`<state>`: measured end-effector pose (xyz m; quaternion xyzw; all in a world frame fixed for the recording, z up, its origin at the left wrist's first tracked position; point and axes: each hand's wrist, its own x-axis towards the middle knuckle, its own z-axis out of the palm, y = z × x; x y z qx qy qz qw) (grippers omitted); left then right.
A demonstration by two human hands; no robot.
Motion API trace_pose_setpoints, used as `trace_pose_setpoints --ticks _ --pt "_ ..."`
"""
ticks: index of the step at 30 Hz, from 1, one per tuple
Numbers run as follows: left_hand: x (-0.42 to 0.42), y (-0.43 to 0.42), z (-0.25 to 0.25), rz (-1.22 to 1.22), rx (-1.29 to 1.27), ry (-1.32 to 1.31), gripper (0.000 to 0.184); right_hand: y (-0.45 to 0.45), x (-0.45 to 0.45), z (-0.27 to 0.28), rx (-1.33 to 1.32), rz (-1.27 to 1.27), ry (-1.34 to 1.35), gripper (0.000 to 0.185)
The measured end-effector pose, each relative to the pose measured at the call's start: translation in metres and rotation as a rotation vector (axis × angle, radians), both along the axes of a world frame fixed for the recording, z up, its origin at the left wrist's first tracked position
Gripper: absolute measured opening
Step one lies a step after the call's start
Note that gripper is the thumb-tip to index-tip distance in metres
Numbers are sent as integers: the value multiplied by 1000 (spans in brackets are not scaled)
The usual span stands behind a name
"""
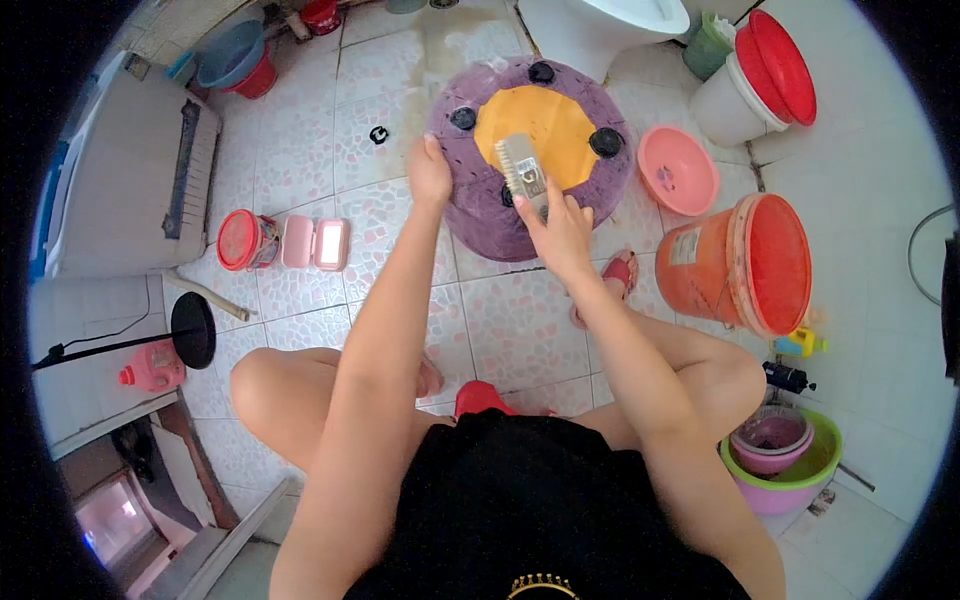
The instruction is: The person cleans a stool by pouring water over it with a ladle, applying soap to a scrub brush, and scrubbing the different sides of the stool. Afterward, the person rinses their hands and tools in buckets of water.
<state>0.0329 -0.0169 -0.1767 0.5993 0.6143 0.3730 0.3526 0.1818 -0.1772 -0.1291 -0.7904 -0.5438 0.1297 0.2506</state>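
Observation:
A round purple cushion-like stool [485,225] with a yellow centre and several black feet is tilted up, its underside facing me. My left hand [430,175] grips its left edge. In my right hand [562,232] is a pale scrubbing brush [527,170], its bristles pointing left, over the lower part of the yellow centre beside a black foot. Whether the bristles touch the surface cannot be made out.
Right of the stool are a pink basin [680,170], an orange bucket [700,262] and a white bucket [732,105] with a red lid. An open pink box [315,243] and a red-lidded tub [240,240] stand left. A toilet [605,30] is behind.

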Motion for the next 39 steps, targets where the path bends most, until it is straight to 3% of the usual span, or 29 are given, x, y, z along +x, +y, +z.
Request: trace_pose_setpoints --ticks 1,4,9,15,24,27,34,39 --pt "4 -11 -5 13 78 -125 45 -1 -2 2 0 -9 -25 71" --pt "16 -48 -16 48 236 -157 53 -2 -7 19 -12 13 -54 69" --pt "31 -101 -20 48 172 -266 65 25 -21 35 125 199 -26 67" --pt "26 -99 -21 -6 126 -409 69 46 -51 42 -95 191 -221 62" --pt "23 -104 -14 -22 81 -416 67 -26 -44 63 -337 242 -303 53" --pt "25 -105 -19 -14 127 -436 67 3 -45 52 -165 228 -256 49" --pt "24 -103 -21 -2 146 -463 67 120 -64 29 -95 216 -214 44" --pt "22 -100 -25 -9 79 -573 68 113 -63 16 56 254 -218 46"
